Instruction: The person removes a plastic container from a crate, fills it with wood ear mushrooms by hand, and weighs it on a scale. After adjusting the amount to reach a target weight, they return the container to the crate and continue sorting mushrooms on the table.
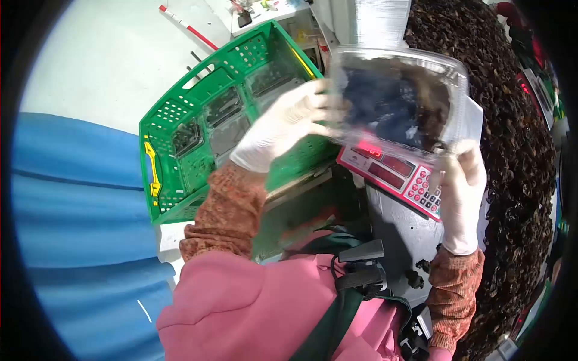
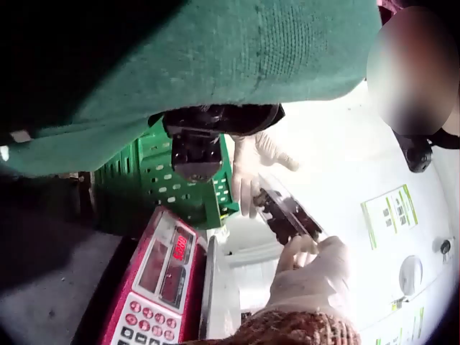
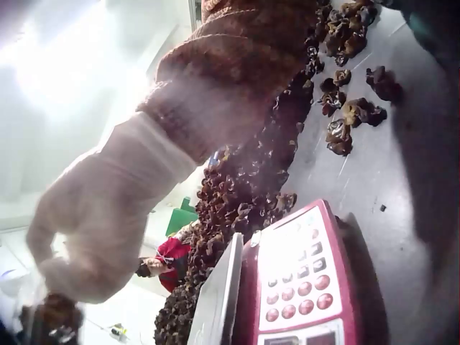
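Note:
A clear plastic box point(image 1: 391, 99) with dark crinkled pieces, like wood ear mushroom, is held up over the scale point(image 1: 391, 174). It is blurred in the head view and seen edge-on in the left wrist view point(image 2: 287, 215). My gloved right hand point(image 1: 462, 186) pinches its lower right corner between thumb and fingers. At the box's left edge, my gloved left hand point(image 1: 286, 120) has its fingers extended and the thumb held apart. The scale has a red rim, a lit red display and a keypad point(image 3: 298, 269).
A green basket point(image 1: 174, 111) at the left contains several clear plastic boxes. A large heap of dark pieces point(image 1: 512, 180) covers the right side, with loose pieces point(image 3: 352, 115) on the grey tabletop point(image 3: 330, 165). Blue cloth point(image 1: 90, 198) hangs at far left. Another person point(image 3: 170, 262) is beyond the heap.

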`<state>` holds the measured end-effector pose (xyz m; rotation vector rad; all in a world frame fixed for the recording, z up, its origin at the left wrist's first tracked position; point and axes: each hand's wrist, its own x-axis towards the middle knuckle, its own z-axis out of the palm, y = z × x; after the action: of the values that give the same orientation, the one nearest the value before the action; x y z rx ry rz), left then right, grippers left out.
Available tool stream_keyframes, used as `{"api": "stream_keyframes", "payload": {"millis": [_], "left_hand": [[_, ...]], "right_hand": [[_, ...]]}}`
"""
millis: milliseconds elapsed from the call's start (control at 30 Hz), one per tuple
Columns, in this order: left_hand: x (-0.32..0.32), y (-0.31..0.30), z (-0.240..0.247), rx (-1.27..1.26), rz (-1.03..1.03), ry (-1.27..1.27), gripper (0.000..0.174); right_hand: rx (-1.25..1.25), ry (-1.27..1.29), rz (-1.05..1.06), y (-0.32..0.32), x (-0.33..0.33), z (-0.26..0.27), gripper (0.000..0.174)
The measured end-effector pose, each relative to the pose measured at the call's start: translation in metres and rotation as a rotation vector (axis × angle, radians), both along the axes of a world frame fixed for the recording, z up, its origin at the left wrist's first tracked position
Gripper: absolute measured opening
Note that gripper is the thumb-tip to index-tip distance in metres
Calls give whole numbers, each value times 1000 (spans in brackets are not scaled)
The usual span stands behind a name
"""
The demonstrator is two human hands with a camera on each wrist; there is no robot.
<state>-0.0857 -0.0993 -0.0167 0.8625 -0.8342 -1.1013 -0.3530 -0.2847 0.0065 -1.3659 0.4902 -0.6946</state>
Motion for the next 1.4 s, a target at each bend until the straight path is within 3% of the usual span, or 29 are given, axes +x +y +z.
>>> {"api": "stream_keyframes", "payload": {"millis": [33,100,167,267,333,400,467,500,533,600,633,667,733,767,800,867,900,1000,1167,1233,1333,1367,1400], "left_hand": [[5,12,-1,61,115,176,53],[7,33,13,216,467,-181,47],[56,85,1,324,721,-245,43],[122,183,-7,328,791,-13,43],[146,259,-22,571,956,29,49],[170,338,-52,759,1049,210,46],[178,392,-94,766,1054,274,52],[179,396,-92,1164,847,210,77],[173,395,-103,1681,826,-188,102],[178,387,-134,1801,765,-762,113],[181,387,-142,1759,716,-1058,98],[188,391,-143,1822,559,-957,91],[162,330,-82,1921,236,-752,78],[149,324,-85,1834,139,-566,63],[132,313,-85,1862,-103,-622,63],[155,355,-147,1811,-516,-942,65],[161,354,-155,1836,-546,-1019,64],[159,337,-165,1860,-343,-1199,67],[157,336,-150,1821,-252,-1104,54],[152,319,-133,1845,-263,-1086,45],[164,279,-96,1991,-100,-929,35],[182,262,-89,1807,-5,-1131,28],[195,248,-83,1415,240,-1638,26]], "right_hand": [[11,-11,128,13,13,2,12],[65,-47,288,44,37,5,25],[31,-78,410,57,44,5,51],[-127,41,256,44,24,-1,56],[-110,107,132,21,0,-22,50],[-145,215,-1,8,-21,-37,45],[-108,218,-3,8,-29,-40,43],[-85,228,1,13,-28,-38,43],[-68,224,11,16,-28,-40,42],[-36,214,27,21,-28,-42,41],[-30,231,-5,26,-26,-39,39],[-33,258,-20,27,-28,-39,38],[-34,312,-53,28,-35,-40,37],[-18,234,-47,26,-40,-50,34],[-5,244,-48,24,-45,-55,34],[18,259,-50,22,-50,-62,33],[30,262,-62,23,-50,-65,32],[60,254,-33,28,-49,-66,31],[63,268,-60,36,-50,-63,31],[59,276,-71,35,-57,-61,31],[25,270,-97,28,-85,-68,30],[18,295,-141,29,-91,-63,30],[67,318,-181,29,-95,-61,29]]}}
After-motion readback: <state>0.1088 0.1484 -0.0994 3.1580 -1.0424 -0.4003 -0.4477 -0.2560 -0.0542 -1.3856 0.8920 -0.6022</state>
